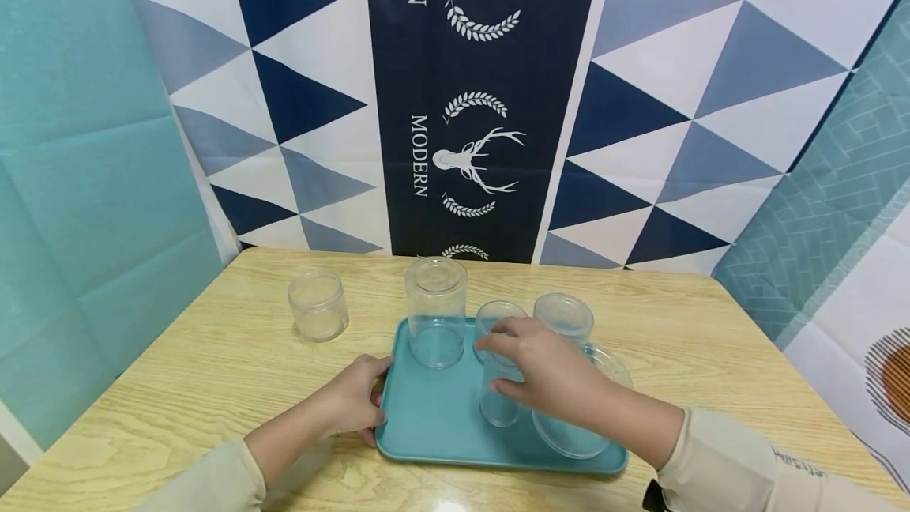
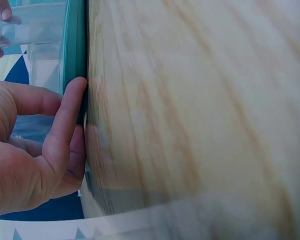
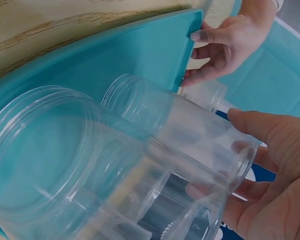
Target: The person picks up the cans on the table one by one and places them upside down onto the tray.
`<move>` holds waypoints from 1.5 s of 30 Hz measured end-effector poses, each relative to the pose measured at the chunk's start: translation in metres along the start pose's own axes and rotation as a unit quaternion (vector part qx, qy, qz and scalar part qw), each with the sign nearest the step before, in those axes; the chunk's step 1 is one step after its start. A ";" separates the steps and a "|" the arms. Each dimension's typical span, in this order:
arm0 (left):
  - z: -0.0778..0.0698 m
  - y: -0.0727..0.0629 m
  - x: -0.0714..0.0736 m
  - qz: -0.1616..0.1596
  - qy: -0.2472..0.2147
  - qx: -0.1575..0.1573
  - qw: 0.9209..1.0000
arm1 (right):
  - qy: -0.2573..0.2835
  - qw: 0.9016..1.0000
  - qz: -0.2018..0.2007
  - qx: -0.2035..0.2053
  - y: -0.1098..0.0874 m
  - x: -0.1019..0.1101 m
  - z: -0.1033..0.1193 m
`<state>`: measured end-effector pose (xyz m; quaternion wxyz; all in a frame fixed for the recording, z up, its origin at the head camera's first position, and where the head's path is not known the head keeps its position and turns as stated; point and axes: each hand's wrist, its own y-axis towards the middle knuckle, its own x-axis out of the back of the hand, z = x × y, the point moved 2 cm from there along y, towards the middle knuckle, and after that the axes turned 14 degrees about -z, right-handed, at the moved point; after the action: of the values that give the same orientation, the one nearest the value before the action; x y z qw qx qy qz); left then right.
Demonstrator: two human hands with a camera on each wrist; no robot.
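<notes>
A teal tray lies on the wooden table, and my left hand holds its left rim, thumb and fingers at the edge. In the left wrist view, fingers touch the rim. My right hand grips the upper end of a slim clear plastic jar, which stands upside down near the tray's middle; the right wrist view shows its threaded mouth facing the tray. Right of it is a wide clear jar, partly hidden by my forearm. A tall clear jar stands at the tray's back left.
Behind my right hand are two more clear jars, one at the back middle and one at the back right. A short clear jar sits on the table left of the tray. Patterned cloth hangs behind.
</notes>
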<state>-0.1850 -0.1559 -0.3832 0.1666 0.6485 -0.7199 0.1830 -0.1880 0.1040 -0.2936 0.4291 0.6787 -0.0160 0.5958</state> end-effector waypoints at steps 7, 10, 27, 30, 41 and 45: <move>-0.002 -0.001 0.000 0.001 0.002 -0.002 1.000 | -0.021 1.000 0.011 -0.020 0.001 0.001 0.000; -0.002 -0.001 0.000 0.002 0.001 -0.003 1.000 | -0.034 0.999 0.008 -0.026 0.001 0.003 0.000; -0.007 0.000 0.005 -0.025 0.103 -0.078 0.991 | -0.043 0.998 -0.052 -0.010 0.003 0.020 0.018; -0.009 -0.002 0.008 -0.059 0.139 -0.096 0.984 | -0.030 0.997 -0.070 0.007 0.001 0.022 0.023; -0.022 -0.011 0.020 -0.112 0.202 -0.203 0.951 | 0.028 0.989 -0.137 0.045 0.002 0.013 0.042; -0.024 -0.013 0.024 -0.121 0.232 -0.248 0.933 | 0.072 0.980 -0.178 0.054 0.005 0.006 0.049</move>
<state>-0.1742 -0.1666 -0.3498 0.5058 0.6079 -0.5997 0.1223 -0.1503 0.0740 -0.2820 0.4910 0.6486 0.1684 0.5567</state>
